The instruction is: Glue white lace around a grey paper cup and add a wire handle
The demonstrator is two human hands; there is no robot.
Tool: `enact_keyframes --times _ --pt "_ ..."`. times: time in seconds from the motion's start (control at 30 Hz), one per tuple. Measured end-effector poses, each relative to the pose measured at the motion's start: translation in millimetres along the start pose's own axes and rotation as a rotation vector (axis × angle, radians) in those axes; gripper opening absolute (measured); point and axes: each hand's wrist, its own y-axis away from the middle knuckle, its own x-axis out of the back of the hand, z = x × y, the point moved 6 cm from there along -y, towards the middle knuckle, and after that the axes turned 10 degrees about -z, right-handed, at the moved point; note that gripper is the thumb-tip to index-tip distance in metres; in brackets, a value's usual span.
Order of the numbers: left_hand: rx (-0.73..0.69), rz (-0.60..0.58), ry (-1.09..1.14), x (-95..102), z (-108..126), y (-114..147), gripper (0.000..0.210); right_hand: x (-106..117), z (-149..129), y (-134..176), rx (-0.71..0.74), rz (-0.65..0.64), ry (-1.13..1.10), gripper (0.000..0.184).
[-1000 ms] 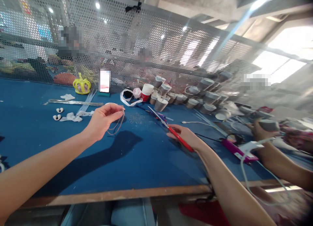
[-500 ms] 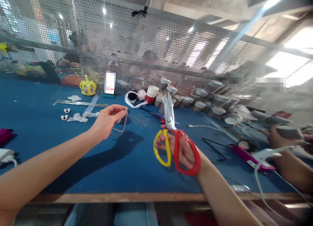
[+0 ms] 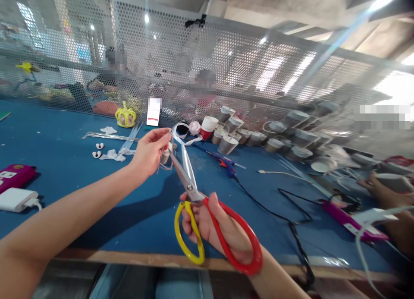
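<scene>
Between the pinched fingertips of my left hand is a looped, thin greyish cord; a small pale piece shows by the fingertips, too small to name. My right hand grips a pair of scissors with one yellow and one red handle. Its blades are parted and point up and left, their tips close to the cord and my left fingers. Whether a blade touches the cord I cannot tell. Below both hands lies the blue table top.
A blue glue gun with a black cable lies right of the scissors. Several grey pots stand at the back along a perforated metal screen. A yellow crown-shaped piece and a phone stand back left. At right, another person's hand holds a pot.
My right hand has brought the scissors left and down, so the parted blades are now beside my left fingers. The view has shifted slightly left. My left hand still pinches the cord.
</scene>
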Motion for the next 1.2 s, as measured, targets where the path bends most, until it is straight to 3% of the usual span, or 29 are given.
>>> enact_keyframes --times 0.3,0.47,0.63,0.77,0.87,1.03,1.2 --pt "-0.218 -0.105 0.086 -13.7 27 -2 0.013 0 13 -13 -0.029 0.140 -0.327 0.046" --pt "-0.152 -0.069 0.045 -9.7 21 -1 0.011 9 6 -8 0.056 0.236 -0.315 0.037" --pt "0.095 -0.019 -0.287 4.8 -1 -2 0.007 -3 14 5 -0.099 0.117 -0.322 0.043" --pt "-0.037 -0.056 -0.722 9.8 8 -10 0.008 -17 21 17 -0.196 0.026 -0.409 0.046" --pt "-0.140 -0.117 -0.945 6.0 13 -9 0.010 -18 18 16 -0.130 0.043 -0.372 0.046" --pt "-0.171 -0.197 -1.028 -5.9 8 6 0.013 -18 12 4 -0.010 0.115 -0.266 0.046" --pt "-0.167 -0.173 -0.989 -4.9 8 7 0.013 -22 15 -2 0.023 0.130 -0.201 0.044"
